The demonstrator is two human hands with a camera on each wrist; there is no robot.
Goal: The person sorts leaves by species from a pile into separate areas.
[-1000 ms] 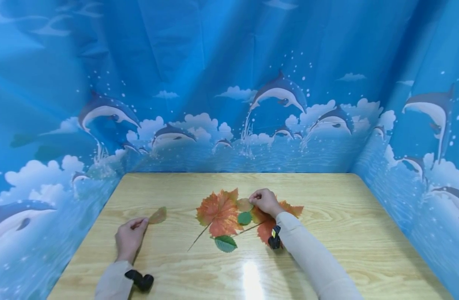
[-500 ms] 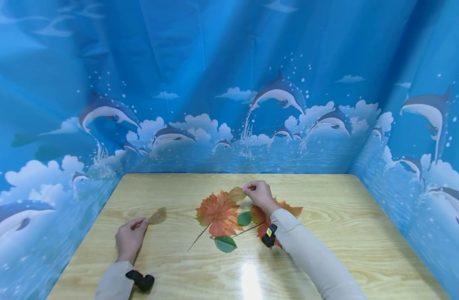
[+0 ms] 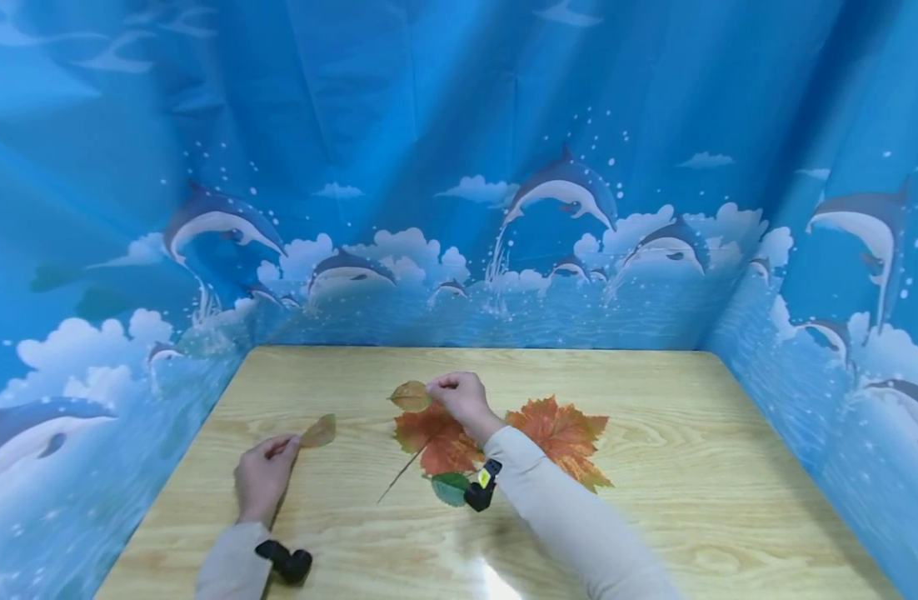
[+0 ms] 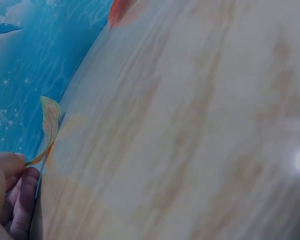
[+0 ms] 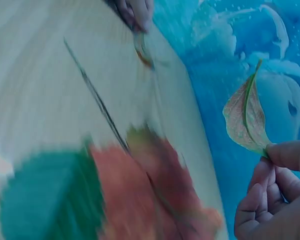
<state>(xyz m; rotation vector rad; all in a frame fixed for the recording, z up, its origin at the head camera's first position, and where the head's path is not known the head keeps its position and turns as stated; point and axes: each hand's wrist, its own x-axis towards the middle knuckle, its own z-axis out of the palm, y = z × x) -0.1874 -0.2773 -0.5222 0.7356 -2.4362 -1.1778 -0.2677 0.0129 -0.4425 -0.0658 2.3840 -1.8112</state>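
Observation:
At the left of the table, my left hand point(image 3: 264, 477) pinches a small yellow-green leaf with a reddish tint point(image 3: 320, 431) by its end; in the left wrist view that leaf point(image 4: 50, 120) curls upward. My right hand point(image 3: 466, 402) holds a yellow-brown leaf point(image 3: 410, 397) between thumb and fingertips, over the far edge of a large orange-red lobed leaf point(image 3: 440, 450). The right wrist view shows the pinched leaf point(image 5: 246, 114) raised, its stem end pointing up. Under my right wrist lies a green serrated leaf point(image 3: 447, 489), partly covered.
Another large orange-red leaf point(image 3: 560, 433) lies right of my right forearm. A long thin stem point(image 3: 397, 479) runs toward the front from the first one. Behind the wooden table point(image 3: 654, 375) hangs a blue dolphin-print backdrop point(image 3: 429, 167).
My right hand has carried the yellow-brown leaf leftward, from between the two big leaves across the left one. The small round green leaf is now hidden by my right arm. My left hand stays put.

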